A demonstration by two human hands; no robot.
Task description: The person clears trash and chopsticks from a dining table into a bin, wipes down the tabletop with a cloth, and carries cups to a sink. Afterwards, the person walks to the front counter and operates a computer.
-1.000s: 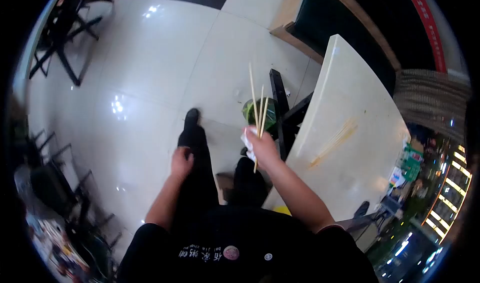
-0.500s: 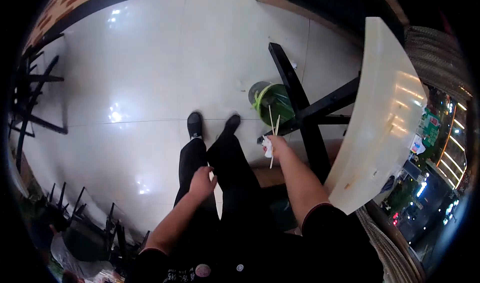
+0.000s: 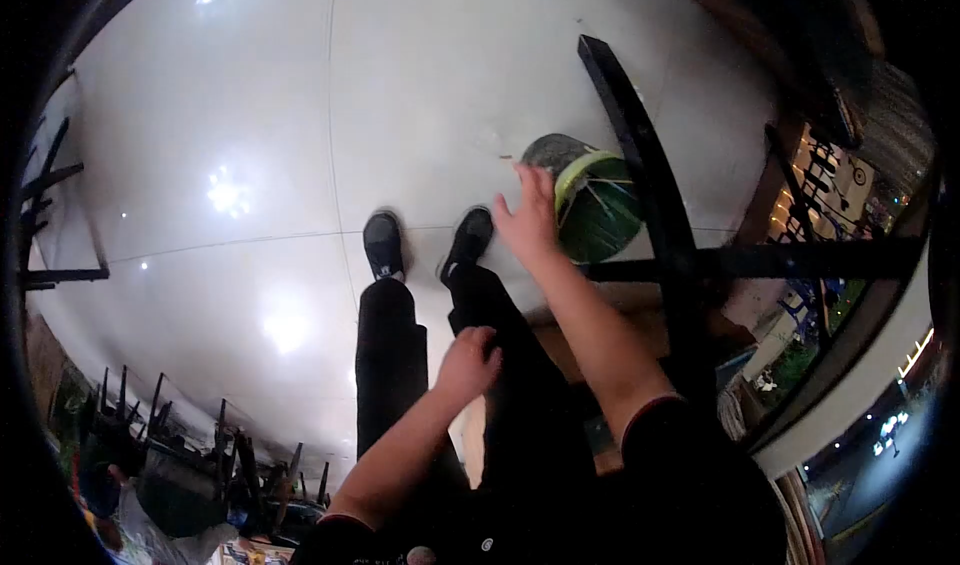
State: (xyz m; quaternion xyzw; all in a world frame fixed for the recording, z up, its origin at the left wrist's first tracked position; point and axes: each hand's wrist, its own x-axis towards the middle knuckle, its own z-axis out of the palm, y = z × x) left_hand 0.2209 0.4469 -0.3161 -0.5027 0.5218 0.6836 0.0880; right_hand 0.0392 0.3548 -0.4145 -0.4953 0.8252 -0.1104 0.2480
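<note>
My right hand (image 3: 527, 213) is spread beside the near-left rim of a trash bin (image 3: 572, 172), its fingers apart with nothing in them. The bin has a green liner bag (image 3: 600, 227) with a yellow-green edge folded over its rim. Inside lie thin pale chopsticks (image 3: 598, 199), leaning across the liner. Above my thigh hovers my left hand (image 3: 468, 367), loosely curled, with a gap at the thumb and no object visible in it. The white crumpled tissue is out of sight.
Black table legs (image 3: 650, 155) cross right beside the bin. My shoes (image 3: 383, 243) stand on the pale tiled floor (image 3: 250, 125). Dark chairs (image 3: 215, 455) and a person in grey (image 3: 150, 525) are at the lower left. A window (image 3: 880, 435) is at the right.
My right hand has let go of the chopsticks and tissue and opened; the chopsticks are now in the bin. My left hand has shifted right. The view has turned, and the tabletop has mostly left it.
</note>
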